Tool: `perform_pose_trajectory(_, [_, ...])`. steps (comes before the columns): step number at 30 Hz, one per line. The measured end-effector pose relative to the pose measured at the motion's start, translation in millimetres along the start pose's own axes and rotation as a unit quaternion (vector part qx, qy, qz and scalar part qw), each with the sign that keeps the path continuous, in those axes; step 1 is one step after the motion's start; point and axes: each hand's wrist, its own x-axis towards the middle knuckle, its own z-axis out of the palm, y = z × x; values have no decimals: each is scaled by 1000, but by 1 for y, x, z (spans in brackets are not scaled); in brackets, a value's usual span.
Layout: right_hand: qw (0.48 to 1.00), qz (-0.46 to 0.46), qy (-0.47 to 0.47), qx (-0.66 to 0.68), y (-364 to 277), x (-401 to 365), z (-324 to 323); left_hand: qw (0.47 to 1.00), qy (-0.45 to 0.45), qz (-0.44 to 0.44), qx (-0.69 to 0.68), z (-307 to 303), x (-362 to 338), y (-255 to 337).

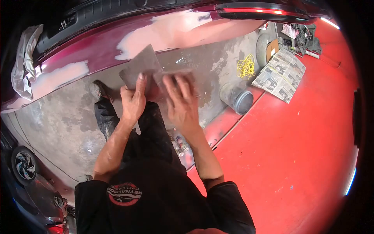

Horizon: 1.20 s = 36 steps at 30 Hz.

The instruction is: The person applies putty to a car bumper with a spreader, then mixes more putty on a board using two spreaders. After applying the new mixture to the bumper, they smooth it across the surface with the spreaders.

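Observation:
My left hand grips a flat grey sheet, its thumb lying on top of the surface. Beside it, on the right, my right hand is blurred by motion, with its fingers bent over a second greyish-brown flat piece. The two pieces meet or overlap between my hands; the blur hides the exact contact. Beyond them runs a dark red car panel with pale pink, dull patches on it.
Crumpled masking sheet hangs at the panel's left end. On the floor at right are a yellow cord, a bucket, newspaper and a tire. Small cans stand by my leg. Another car's wheel shows at lower left.

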Motion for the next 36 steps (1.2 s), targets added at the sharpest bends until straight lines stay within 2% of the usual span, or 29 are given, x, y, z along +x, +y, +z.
perform_pose_trajectory(2, [998,-17,-63,2,-1,-13,12,998,45,-47,3,-6,10,16])
perform_pose_trajectory(3, [995,-25,-93,2,-1,-17,17,994,91,30,-55,-18,31,-2])
perform_pose_trajectory(4, [988,33,-139,59,0,-21,27,986,55,20,-153,-30,40,15])
perform_pose_trajectory(5, [994,45,-99,9,1,-18,26,974,144,87,-152,-41,63,16])
perform_pose_trajectory(7, [994,54,-21,-91,13,2,23,973,133,67,-178,-84,93,40])
perform_pose_trajectory(8, [988,44,24,-149,24,12,20,982,87,25,-166,-128,120,32])
perform_pose_trajectory(11, [980,114,78,-142,47,47,16,959,-74,5,-274,-198,156,27])
perform_pose_trajectory(13, [981,117,87,-124,52,67,24,946,-137,-1,-295,-238,178,8])
perform_pose_trajectory(14, [982,117,91,-115,53,75,28,918,-232,-13,-321,-253,185,0])
perform_pose_trajectory(15, [980,104,109,-134,53,84,33,924,-197,-13,-329,-250,177,7])
perform_pose_trajectory(17, [972,75,140,-171,50,97,43,878,-284,-12,-387,-246,184,1])
perform_pose_trajectory(18, [963,107,138,-204,45,102,48,873,-287,0,-394,-247,183,-2])
perform_pose_trajectory(20, [956,93,151,-234,44,109,59,864,-295,24,-406,-249,183,-6])
perform_pose_trajectory(23, [957,83,140,-241,41,106,76,887,-229,-14,-401,-256,180,-6])
perform_pose_trajectory(24, [959,81,131,-238,37,104,80,842,-337,-24,-420,-249,186,-1])
perform_pose_trajectory(27, [965,148,59,-206,15,95,93,896,-211,-35,-388,-250,177,-4])
perform_pose_trajectory(30, [972,129,55,-187,11,79,103,892,-244,-14,-381,-246,177,-2])
perform_pose_trajectory(33, [981,89,51,-164,15,62,91,850,-346,-6,-397,-238,180,3])
perform_pose_trajectory(35, [985,82,30,-146,26,53,78,874,-302,-12,-380,-241,178,3])
perform_pose_trajectory(36, [979,78,52,-180,31,56,71,886,-278,-16,-371,-242,176,2])
